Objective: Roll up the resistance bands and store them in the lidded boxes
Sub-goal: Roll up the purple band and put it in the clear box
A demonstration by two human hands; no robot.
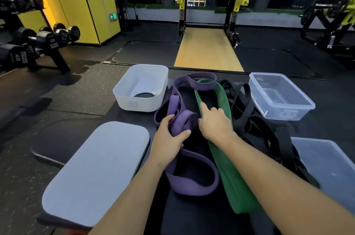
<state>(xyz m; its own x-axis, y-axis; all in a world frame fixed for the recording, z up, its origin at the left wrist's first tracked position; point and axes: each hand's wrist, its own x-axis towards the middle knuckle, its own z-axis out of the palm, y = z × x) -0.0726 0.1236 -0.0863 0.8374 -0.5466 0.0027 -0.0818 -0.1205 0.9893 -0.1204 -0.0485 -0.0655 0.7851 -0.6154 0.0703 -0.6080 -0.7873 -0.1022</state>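
A purple resistance band (190, 175) lies in loose loops on the black bench. My left hand (169, 136) grips its folded middle part, thumb over the top. A wide green band (226, 158) runs lengthwise beside it. My right hand (215, 121) rests on the green band with its index finger pointing forward and the other fingers loosely bent. A tangle of thin black bands (251, 117) lies to the right. An open white box (140, 88) stands at the far left, with a dark round thing inside. An open clear box (278, 96) stands at the far right.
The white lid (96, 173) lies at the near left on the bench. A clear lid (326, 159) lies at the near right. A dumbbell rack (38, 42) stands on the left, and a squat rack (209, 13) with a wooden platform stands ahead. Dark rubber floor surrounds the bench.
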